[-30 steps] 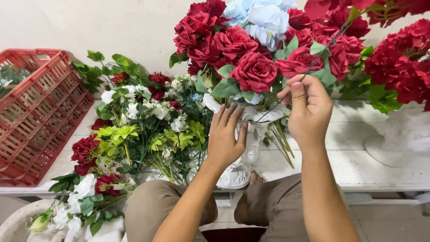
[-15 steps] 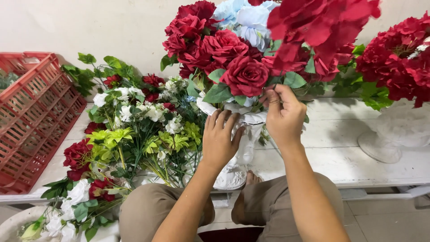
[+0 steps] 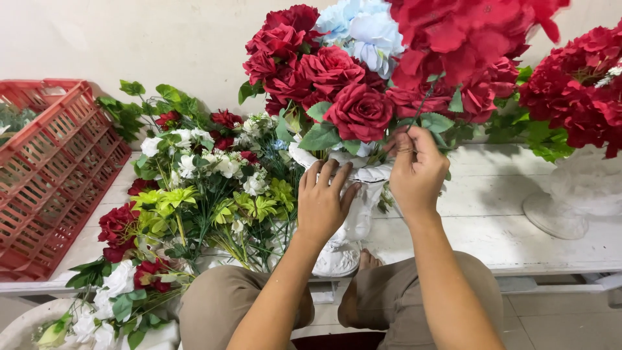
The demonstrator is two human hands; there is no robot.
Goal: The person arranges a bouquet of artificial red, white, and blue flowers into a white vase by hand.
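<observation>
Head view, left hand (image 3: 322, 206) flat on white vase (image 3: 353, 220), right hand (image 3: 414, 170) grip pinching flower stem (image 3: 422, 104).

A white-painted wooden table (image 3: 492, 227) runs across the middle of the frame, its planks scuffed. At centre a white urn-shaped vase (image 3: 353, 214) stands on it, filled with red roses. At the right edge stands a second white pedestal vase (image 3: 570, 201) with red blooms. On the left half lies a loose heap of flowers (image 3: 201, 188), red, white and green. At far left a red plastic crate (image 3: 45, 175) rests tilted, seemingly on the table's end
</observation>
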